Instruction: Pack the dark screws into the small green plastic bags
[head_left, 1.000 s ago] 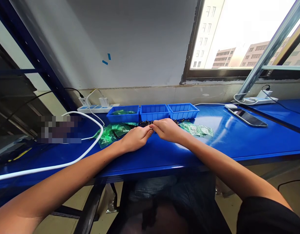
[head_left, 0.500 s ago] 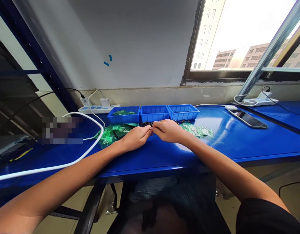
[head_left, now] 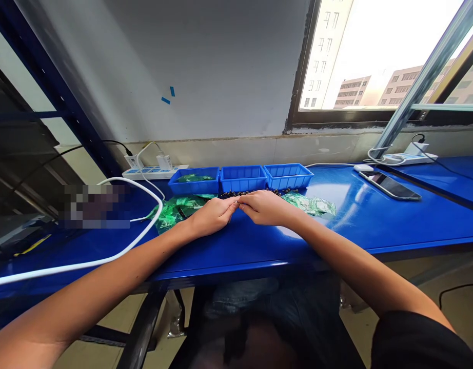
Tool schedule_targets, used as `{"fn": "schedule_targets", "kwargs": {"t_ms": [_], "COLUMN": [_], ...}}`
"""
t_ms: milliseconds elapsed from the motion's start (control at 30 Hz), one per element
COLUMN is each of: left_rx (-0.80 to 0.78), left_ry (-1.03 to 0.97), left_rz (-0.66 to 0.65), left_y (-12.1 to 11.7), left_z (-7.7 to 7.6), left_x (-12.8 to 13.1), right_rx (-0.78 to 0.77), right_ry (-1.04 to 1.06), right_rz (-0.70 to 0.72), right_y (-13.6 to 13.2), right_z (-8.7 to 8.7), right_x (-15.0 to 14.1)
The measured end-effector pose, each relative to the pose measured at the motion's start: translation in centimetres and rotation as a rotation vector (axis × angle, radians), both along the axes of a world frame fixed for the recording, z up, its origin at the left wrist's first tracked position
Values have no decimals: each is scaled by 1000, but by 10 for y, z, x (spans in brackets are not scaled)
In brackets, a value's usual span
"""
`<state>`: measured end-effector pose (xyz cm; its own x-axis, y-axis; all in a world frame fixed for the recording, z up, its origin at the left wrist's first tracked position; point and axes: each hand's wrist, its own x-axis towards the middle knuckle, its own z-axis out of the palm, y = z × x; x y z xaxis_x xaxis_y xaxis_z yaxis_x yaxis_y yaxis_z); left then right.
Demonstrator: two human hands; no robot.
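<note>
My left hand [head_left: 214, 216] and my right hand [head_left: 265, 207] meet fingertip to fingertip above the front of the blue table [head_left: 236, 251]. Both are closed in a pinch, and whatever sits between the fingertips is too small and hidden to name. Just behind them lies a row of small dark parts [head_left: 229, 195], partly covered by my hands. Green plastic bags [head_left: 171, 212] lie beside my left hand. On the other side, a paler green-and-white plastic bag [head_left: 311, 203] rests past my right wrist.
Three blue bins stand along the back: a left bin [head_left: 175, 187] with green material inside, a middle bin [head_left: 243, 185] and a right bin [head_left: 292, 180]. A thick white cable [head_left: 117, 253] loops across the left side. A phone [head_left: 390, 185] and power strips [head_left: 155, 171] lie farther out.
My hands stay pinched together in nearly the same spot. The fingers have shifted slightly, and the view has moved a little.
</note>
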<state>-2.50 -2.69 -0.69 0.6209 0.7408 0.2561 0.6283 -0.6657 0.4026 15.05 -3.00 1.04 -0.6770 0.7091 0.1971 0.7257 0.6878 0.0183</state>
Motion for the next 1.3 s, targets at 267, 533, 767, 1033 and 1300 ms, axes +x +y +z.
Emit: {"fn": "schedule_targets", "kwargs": {"t_ms": [267, 533, 767, 1033, 1300], "left_rx": [-3, 37, 52, 32, -12], "left_ry": [-4, 170, 166, 133, 62], "left_rz": [-42, 29, 31, -15, -31], "left_y": [-2, 2, 3, 0, -1], "left_z": [2, -2, -4, -1, 0], "left_x": [-1, -3, -2, -3, -2], "right_rx": [18, 6, 69, 111, 138], "right_ry": [-19, 28, 72, 123, 141], "right_rz": [-3, -12, -18, -54, -49], "right_y": [-2, 1, 1, 1, -1], "right_z": [0, -2, -3, -3, -1], "right_x": [-1, 0, 0, 0, -1]}}
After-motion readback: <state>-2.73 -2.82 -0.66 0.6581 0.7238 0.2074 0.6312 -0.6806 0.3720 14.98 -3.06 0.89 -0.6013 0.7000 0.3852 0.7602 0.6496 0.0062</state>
